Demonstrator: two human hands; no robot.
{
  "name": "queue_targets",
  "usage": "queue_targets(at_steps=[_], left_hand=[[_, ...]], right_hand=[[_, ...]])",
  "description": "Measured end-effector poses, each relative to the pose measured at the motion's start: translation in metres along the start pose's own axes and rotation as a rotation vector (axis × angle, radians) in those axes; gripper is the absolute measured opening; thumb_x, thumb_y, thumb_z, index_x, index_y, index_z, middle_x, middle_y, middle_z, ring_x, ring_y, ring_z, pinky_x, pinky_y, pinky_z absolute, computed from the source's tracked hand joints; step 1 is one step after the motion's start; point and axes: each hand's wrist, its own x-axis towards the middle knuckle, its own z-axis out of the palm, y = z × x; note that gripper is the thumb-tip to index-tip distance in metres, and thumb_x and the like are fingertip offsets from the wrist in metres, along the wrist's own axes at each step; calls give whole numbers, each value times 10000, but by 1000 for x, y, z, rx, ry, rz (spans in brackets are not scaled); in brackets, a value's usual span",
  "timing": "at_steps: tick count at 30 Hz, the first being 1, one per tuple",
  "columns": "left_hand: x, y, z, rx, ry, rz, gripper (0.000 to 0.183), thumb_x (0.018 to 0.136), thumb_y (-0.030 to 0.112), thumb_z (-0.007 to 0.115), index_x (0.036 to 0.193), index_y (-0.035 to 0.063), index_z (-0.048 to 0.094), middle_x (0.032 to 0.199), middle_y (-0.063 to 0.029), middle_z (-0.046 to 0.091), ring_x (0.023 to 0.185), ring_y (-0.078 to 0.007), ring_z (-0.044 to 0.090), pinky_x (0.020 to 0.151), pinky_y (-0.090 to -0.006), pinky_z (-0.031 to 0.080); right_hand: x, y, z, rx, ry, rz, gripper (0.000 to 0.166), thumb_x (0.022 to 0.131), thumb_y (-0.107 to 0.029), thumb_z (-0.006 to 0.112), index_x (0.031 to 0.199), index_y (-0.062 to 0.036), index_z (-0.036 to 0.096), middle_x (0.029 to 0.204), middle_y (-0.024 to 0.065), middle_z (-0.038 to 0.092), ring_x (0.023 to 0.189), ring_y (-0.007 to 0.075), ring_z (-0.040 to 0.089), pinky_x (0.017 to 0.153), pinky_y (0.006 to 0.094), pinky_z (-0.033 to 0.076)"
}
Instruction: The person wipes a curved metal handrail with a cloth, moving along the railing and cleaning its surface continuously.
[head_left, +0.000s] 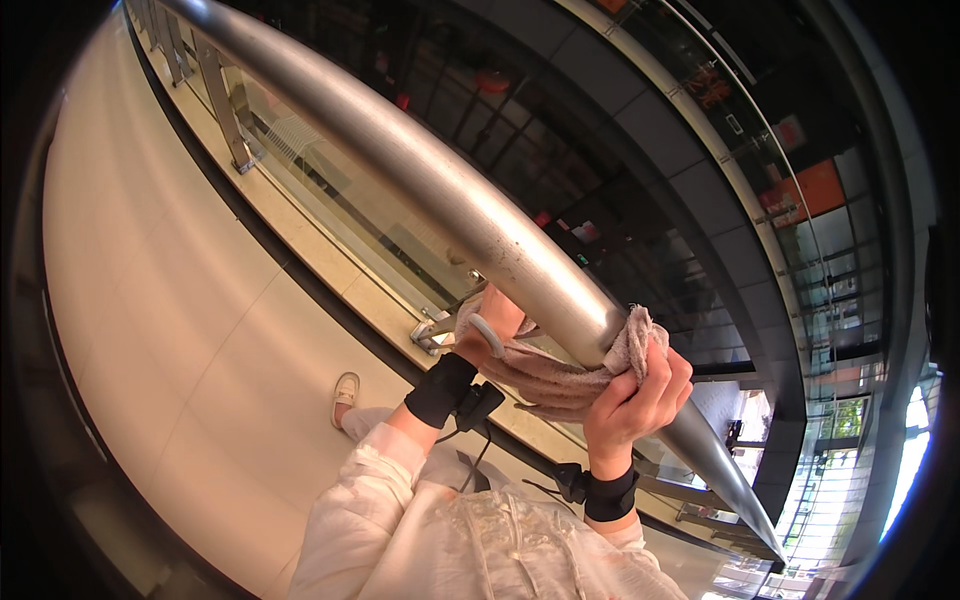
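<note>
A thick brushed-metal handrail (420, 176) runs diagonally across the head view, with dark specks on its upper side. A greyish-pink towel (559, 382) is looped around the rail. My right hand (641, 394) grips a twisted bunch of it on the rail's right side, with bent fingers. My left hand (501, 313) reaches beneath the rail from the near side, towel cloth close about it. The rail hides its fingers, so their hold does not show. A pale bangle (487, 335) circles the left wrist. Each forearm wears a black band with a small device.
Metal posts (217, 105) and glass panels (300, 157) stand below the rail, on a stone kerb with a dark edging strip (300, 277). Beyond lies a deep open drop with lower floors. My shoe (346, 394) rests on the pale tiled floor (187, 300). Cables hang from the wrist devices.
</note>
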Motion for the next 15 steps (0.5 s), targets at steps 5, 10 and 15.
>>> queue_targets(at_steps=[5,10,15], left_hand=[[-19,-28,1,91,40,-287,256,978,110,470,1113,-43,625,975,-273,666,927,-453,634,805,-423,506],[-78,-124,-7,-411,179,-467,272,977,102,499,1196,29,641,1102,-120,691,956,-246,666,871,-358,514],[-27,-11,-1,-90,-10,-111,264,1002,124,473,1200,-7,588,1143,-224,612,1020,-382,599,849,-410,498]], right_hand=[[0,2,3,-1,-12,2,352,765,-31,532,1097,-14,650,975,158,654,856,316,609,760,398,398],[3,-5,2,21,-2,-34,328,783,-36,524,1086,-8,647,975,160,652,860,317,610,770,399,404],[-8,5,2,-12,-15,15,328,796,-49,514,1095,-5,640,980,179,642,860,338,597,778,422,422]])
